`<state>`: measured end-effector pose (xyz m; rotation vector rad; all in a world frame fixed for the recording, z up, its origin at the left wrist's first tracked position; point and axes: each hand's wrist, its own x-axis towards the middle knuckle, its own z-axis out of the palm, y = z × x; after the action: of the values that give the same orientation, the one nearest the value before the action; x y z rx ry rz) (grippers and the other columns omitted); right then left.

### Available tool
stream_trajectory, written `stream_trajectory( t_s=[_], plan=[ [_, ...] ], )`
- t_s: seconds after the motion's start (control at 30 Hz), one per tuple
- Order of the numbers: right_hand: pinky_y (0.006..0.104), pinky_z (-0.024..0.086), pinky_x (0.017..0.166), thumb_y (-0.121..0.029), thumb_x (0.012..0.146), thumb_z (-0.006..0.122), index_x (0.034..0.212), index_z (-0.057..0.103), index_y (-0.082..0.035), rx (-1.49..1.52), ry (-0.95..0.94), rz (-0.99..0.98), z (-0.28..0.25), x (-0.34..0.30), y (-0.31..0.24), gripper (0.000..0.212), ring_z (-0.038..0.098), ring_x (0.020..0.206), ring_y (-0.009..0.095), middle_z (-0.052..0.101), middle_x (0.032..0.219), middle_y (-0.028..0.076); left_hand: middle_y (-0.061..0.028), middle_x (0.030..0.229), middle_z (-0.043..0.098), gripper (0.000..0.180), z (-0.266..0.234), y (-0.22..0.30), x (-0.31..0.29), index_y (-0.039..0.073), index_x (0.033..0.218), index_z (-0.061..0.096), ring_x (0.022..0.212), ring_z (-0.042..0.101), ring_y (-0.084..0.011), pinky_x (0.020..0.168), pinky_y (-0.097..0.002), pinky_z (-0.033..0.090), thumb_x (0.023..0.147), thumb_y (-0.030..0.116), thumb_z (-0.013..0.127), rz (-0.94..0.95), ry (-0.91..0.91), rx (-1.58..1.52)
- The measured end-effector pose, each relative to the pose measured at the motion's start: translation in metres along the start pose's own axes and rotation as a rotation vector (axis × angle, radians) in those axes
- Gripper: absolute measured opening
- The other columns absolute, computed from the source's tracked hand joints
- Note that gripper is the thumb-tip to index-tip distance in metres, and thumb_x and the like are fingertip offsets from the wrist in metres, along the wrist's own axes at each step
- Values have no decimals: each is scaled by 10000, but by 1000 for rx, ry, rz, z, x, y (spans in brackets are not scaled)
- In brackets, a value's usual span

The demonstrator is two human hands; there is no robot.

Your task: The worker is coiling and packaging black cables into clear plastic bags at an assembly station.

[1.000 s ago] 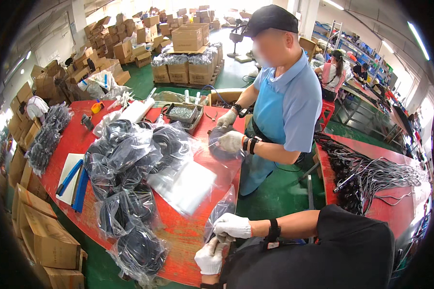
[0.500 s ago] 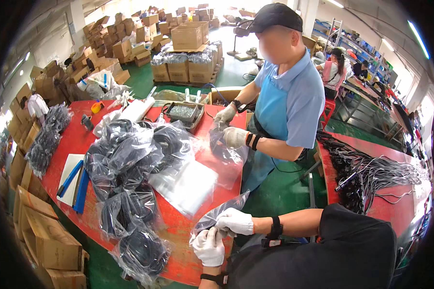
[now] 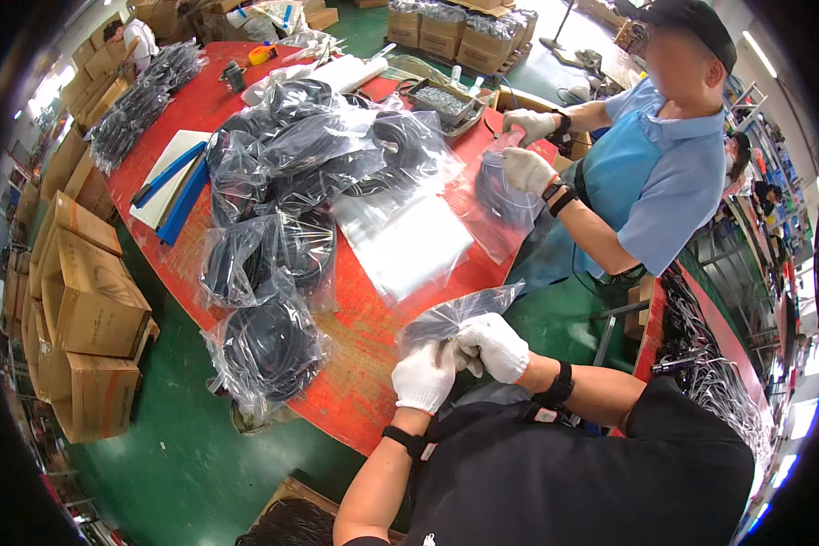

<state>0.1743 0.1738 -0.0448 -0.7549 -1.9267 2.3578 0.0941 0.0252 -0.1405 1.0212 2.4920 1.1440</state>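
Observation:
My left hand (image 3: 423, 375) and my right hand (image 3: 493, 346), both in white gloves, are close together at the table's near right edge. The fingers of each are closed on the edge of a clear plastic bag (image 3: 455, 312), which spreads out beyond them. What, if anything, lies inside that bag I cannot make out. Just past it is a stack of flat clear bags (image 3: 408, 238). To its left, bagged coils of black cable (image 3: 278, 350) form a pile running toward the far side. Across the corner, a co-worker's gloved hands (image 3: 528, 168) hold a bag with a cable coil (image 3: 505, 193).
On the red table (image 3: 364, 364) lie a blue-edged white board (image 3: 168, 187), a tray of small metal parts (image 3: 441, 102) and more bagged goods (image 3: 146, 105). Cardboard boxes (image 3: 96, 300) stand to the left. A dark bundle of cables (image 3: 291, 523) sits low at the front.
The view has swung, so the table appears higher and further right. Both my hands stay on the bag. The co-worker's bag hangs lower, its coil showing more plainly.

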Motion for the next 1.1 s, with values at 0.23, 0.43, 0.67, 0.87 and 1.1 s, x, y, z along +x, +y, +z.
stream_trajectory(
  t_s=[0.23,0.43,0.67,0.87,1.1],
  plan=[
    [281,417,450,-164,883,565,647,573,-44,-55,42,189,-3,5,-15,264,540,476,134,674,677,116,-269,881,727,442,13,-23,3,83,1088,671,853,719,-475,783,-580,553,1049,491,507,-8,-307,76],
    [273,425,423,-168,842,583,628,595,-48,-93,-29,245,-40,10,-20,246,554,443,152,688,653,134,-271,1007,738,489,0,-31,10,120,1266,647,985,705,-489,890,-571,541,1047,534,510,-16,-526,-111],
    [282,428,568,-163,918,567,703,605,-57,-179,28,101,-39,24,-9,242,526,600,115,597,686,26,-281,1105,720,545,3,-42,15,126,1327,650,1074,680,-482,896,-546,534,1016,571,595,-112,-455,-393],
    [282,404,591,-128,952,587,738,598,-75,-38,-94,43,-27,22,-9,221,479,627,108,528,686,-11,-224,1078,761,409,-2,-50,17,-17,1193,696,1030,740,-338,886,-410,557,1076,361,591,-129,-503,-638],
    [292,431,613,-67,895,571,679,595,-49,-68,-92,65,-25,23,18,218,544,639,120,585,674,21,-65,1070,790,409,3,-31,26,65,1208,748,945,691,-180,916,-341,551,1035,423,654,-228,-598,-642]
  ],
)
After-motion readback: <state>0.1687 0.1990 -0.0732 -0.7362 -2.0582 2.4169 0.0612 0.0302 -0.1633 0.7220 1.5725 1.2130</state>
